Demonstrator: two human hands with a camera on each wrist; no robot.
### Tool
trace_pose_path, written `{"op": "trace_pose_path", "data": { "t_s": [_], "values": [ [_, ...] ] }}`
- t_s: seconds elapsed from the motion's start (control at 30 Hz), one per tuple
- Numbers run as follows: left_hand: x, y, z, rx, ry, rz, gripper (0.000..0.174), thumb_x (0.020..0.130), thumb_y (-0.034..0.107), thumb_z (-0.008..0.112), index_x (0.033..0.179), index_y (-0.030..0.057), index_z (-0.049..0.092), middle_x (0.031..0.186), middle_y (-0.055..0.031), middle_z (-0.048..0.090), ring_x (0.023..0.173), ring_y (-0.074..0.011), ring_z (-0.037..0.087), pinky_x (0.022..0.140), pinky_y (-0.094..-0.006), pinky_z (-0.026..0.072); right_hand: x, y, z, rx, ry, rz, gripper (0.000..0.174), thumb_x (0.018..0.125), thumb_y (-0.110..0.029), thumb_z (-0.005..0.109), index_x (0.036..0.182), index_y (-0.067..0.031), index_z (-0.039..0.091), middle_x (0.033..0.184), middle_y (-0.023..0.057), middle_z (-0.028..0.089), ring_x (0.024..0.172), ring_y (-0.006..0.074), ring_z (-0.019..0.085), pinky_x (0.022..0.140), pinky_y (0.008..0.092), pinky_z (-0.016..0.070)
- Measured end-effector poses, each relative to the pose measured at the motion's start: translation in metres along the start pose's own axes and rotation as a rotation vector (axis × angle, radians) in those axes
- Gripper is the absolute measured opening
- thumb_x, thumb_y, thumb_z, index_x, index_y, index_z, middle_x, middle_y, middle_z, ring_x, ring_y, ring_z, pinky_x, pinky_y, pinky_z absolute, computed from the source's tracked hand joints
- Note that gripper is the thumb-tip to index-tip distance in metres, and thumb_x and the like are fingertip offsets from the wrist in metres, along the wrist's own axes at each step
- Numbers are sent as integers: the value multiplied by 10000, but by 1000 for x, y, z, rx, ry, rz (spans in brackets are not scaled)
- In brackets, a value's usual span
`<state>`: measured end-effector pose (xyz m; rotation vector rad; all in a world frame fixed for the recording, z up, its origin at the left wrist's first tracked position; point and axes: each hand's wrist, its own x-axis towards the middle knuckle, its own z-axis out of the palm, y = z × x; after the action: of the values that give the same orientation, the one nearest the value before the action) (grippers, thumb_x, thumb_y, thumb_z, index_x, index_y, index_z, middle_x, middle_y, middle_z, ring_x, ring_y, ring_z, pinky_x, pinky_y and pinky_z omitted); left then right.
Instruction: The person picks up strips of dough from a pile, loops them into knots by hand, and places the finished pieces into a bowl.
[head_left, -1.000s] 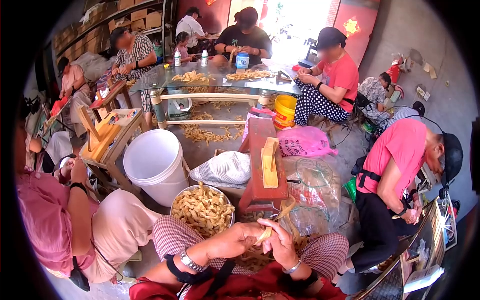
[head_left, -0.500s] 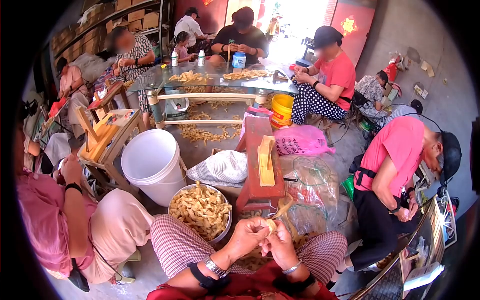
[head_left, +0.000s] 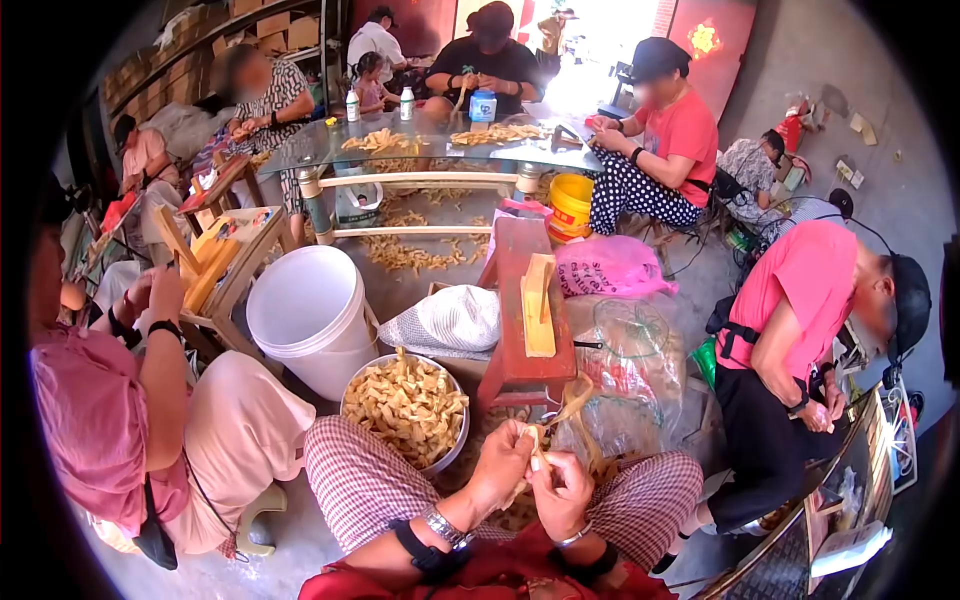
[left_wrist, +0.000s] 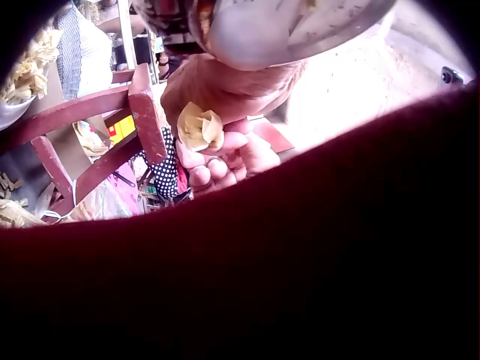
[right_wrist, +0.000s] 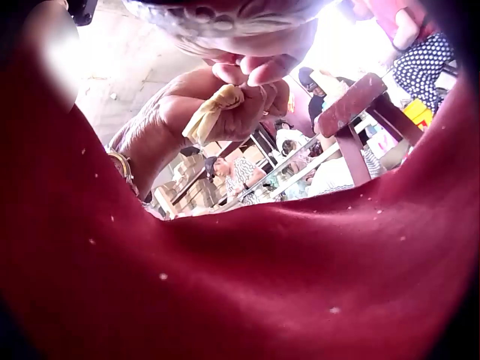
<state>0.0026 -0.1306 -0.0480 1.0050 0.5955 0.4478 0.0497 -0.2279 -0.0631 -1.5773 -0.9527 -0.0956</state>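
Over the lap, my left hand [head_left: 502,468] pinches a pale yellow, soft-looking strip [head_left: 538,447] between thumb and fingers. Close beside it, my right hand [head_left: 562,496] pinches the same strip from the other side, fingers curled. In the left wrist view, a folded, bunched part of the strip [left_wrist: 200,129] sticks out past the fingers. The right wrist view shows a twisted length of the strip [right_wrist: 213,114] at the fingertips. Left of my hands stands a metal bowl [head_left: 464,425] heaped with knotted yellow pieces [head_left: 400,405].
Ahead is a red bench [head_left: 510,335] bearing a wooden block device [head_left: 538,310]. Longer yellow strips [head_left: 573,405] hang by its near end. A white bucket [head_left: 305,300] stands left, a clear plastic bag [head_left: 630,360] right. Several people sit around a glass table [head_left: 330,148].
Both hands stay together on the strip and turn more upright. The loop seen between them earlier is now gathered tighter at the fingertips. The head view shifts slightly.
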Motion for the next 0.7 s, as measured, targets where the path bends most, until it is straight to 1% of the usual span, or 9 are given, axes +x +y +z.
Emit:
{"op": "trace_pose_path", "data": {
  "t_s": [0.03,0.13,0.17,0.27,0.37,0.4,0.57,0.67,0.7],
  "values": [
    [4,-8,0,37,12,51,152,956,167,511,911,22,518,703,8,508,575,-63,454,504,-222,402,12,-16,-4,-127,17,-150,210,744,47,681,890,-24,548,732,92,589,566,166,556,521,269,451],
    [5,-17,-4,-53,-33,-46,153,956,170,510,909,25,519,738,8,515,630,-59,459,547,-226,413,13,-17,-5,-95,-19,-118,188,729,22,691,864,-46,579,745,98,597,589,224,570,515,303,449],
    [1,-11,-4,-66,-57,-62,135,955,154,509,916,25,520,747,3,522,624,-58,464,539,-221,412,13,-17,-6,-104,-22,-116,197,728,26,687,873,-46,575,740,99,591,587,228,569,513,307,448],
    [1,-13,-5,42,-57,26,118,950,136,515,928,21,518,763,-5,530,644,-64,476,560,-225,424,14,-18,-7,-124,-33,-113,225,724,37,674,900,-47,561,727,100,572,581,239,564,505,319,444],
    [-6,0,-4,22,-112,-12,24,941,51,495,930,30,499,806,-3,536,698,-63,491,628,-198,442,18,-18,-7,-145,-30,-92,217,732,35,660,905,-46,556,712,103,549,581,253,558,509,334,442],
    [-8,3,-4,28,-135,18,15,933,34,489,936,28,503,812,-4,541,706,-64,495,637,-201,444,19,-17,-8,-160,-38,-83,213,734,35,655,903,-46,555,710,108,543,583,260,557,511,342,441],
    [-12,4,-8,115,-209,103,113,884,-45,464,970,12,510,844,-16,563,759,-75,521,693,-220,457,20,-12,-11,-212,-98,-10,191,742,23,639,896,-47,551,705,130,523,608,295,561,532,383,438],
    [-4,-12,-16,242,-193,224,123,869,-59,466,962,6,512,852,-23,573,777,-82,529,704,-227,461,27,-18,-13,-335,-147,-137,122,784,61,582,870,-21,556,722,102,526,596,227,553,528,341,424],
    [-5,-8,-16,298,-178,199,124,866,-60,470,962,4,514,854,-23,575,779,-83,530,708,-226,461,30,-22,-15,-346,-197,-142,114,793,37,576,885,-28,561,735,114,535,615,257,563,541,358,435]
  ]
}}
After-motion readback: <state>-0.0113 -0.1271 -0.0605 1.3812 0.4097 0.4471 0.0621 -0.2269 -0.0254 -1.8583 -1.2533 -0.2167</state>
